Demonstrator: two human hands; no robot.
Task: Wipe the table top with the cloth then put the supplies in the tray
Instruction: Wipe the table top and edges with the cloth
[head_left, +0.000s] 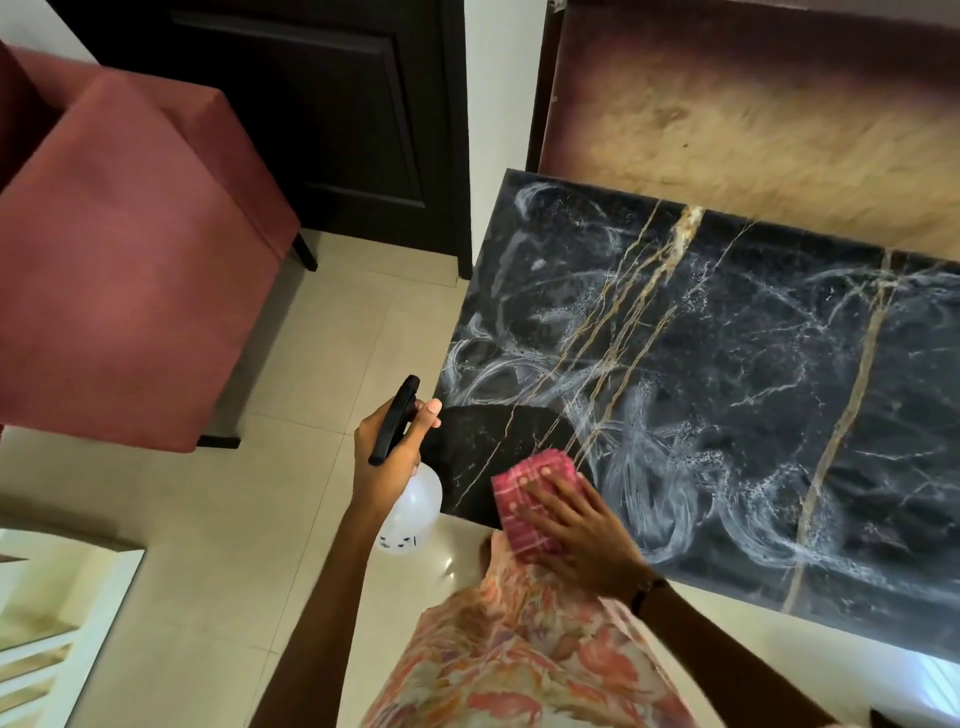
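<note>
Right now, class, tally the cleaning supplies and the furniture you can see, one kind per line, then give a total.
Pink checked cloth: 1
Spray bottle: 1
Black marble table: 1
Red upholstered chair: 1
Total: 4
The right hand presses the cloth flat; the left hand grips the bottle. No tray is in view.

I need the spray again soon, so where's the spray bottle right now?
The spray bottle is in the left hand, held off the near-left corner of the marble table, just left of the pink cloth under the right hand.
</note>
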